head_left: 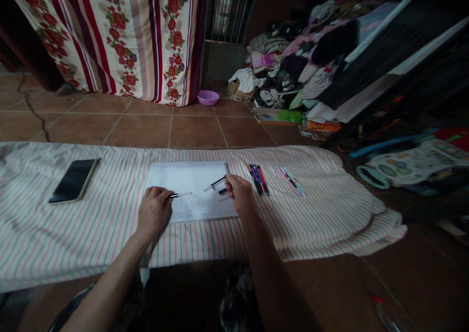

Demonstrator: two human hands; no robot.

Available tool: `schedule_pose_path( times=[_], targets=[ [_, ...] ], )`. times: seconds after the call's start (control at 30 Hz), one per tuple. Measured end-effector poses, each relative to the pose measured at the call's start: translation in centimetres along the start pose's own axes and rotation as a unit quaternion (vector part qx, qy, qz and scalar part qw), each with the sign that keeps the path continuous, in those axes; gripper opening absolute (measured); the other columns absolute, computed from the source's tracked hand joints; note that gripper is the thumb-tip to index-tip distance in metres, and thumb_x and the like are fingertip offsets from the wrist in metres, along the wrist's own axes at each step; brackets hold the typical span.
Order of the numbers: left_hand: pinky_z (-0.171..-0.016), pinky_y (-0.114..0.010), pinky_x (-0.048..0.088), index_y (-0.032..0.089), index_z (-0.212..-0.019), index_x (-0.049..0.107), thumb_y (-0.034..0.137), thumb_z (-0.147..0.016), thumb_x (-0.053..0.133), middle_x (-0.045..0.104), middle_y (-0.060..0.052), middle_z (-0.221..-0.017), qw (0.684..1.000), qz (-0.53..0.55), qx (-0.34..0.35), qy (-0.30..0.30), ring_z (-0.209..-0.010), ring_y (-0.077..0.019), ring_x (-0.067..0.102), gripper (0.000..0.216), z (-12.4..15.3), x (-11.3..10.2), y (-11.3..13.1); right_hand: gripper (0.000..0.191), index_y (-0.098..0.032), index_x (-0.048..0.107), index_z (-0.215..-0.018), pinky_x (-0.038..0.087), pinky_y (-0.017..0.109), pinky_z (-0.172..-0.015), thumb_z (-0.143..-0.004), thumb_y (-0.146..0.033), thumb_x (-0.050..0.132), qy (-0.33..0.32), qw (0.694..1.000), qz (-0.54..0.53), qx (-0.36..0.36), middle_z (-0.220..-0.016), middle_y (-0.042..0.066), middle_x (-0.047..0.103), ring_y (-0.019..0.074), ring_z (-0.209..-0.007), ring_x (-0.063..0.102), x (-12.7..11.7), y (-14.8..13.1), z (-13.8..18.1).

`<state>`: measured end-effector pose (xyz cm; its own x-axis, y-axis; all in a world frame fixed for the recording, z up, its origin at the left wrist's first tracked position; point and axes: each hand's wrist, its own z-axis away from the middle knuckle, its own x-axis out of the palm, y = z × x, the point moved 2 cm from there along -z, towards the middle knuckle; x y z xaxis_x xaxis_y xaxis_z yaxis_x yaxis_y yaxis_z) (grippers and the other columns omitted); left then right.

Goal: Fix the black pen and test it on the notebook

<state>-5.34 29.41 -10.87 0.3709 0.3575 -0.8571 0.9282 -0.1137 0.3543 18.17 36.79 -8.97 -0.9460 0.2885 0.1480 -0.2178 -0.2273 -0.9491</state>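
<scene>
Left hand (154, 210) pinched a thin pen part (182, 194), right hand (240, 193) gripped the pen body (216, 182), both over the notebook (186, 176); pcs apart, not joined yet. Other pens (258, 179) lay untouched.

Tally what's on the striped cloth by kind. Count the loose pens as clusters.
Phone: 1
Notebook: 1
Held pens: 2
Loose pen clusters: 2
Total: 6
</scene>
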Motion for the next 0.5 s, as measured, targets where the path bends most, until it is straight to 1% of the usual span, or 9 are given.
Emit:
schedule_pose_path(
  times=[0.17, 0.5],
  targets=[
    [-0.079, -0.04, 0.048, 0.024, -0.097, 0.07, 0.02, -0.081, 0.049, 0.062, -0.009, -0.09, 1.0, 0.002, 0.009, 0.0, -0.089, -0.0266, 0.051, 0.027, 0.0, 0.26, -0.08, 0.018, -0.015, 0.058, -0.058, 0.024, 0.016, -0.033, -0.059, -0.03, 0.068, 0.003, 1.0, 0.001, 0.002, -0.051, -0.004, 0.052, 0.004, -0.041, 0.04, 0.09, -0.17, 0.2],
    [-0.084, -0.04, 0.047, 0.018, -0.1, 0.068, 0.018, -0.078, 0.051, 0.059, -0.012, -0.095, 1.0, 0.006, 0.02, -0.002, -0.095, -0.0278, 0.049, 0.028, 0.1, 0.17, 0.13, 0.016, -0.015, 0.058, -0.059, 0.024, 0.015, -0.034, -0.059, -0.029, 0.066, 0.006, 1.0, -0.004, 0.008, -0.051, -0.004, 0.053, 0.0044, -0.044, 0.043, 0.07, -0.3, 0.25]
  ],
)
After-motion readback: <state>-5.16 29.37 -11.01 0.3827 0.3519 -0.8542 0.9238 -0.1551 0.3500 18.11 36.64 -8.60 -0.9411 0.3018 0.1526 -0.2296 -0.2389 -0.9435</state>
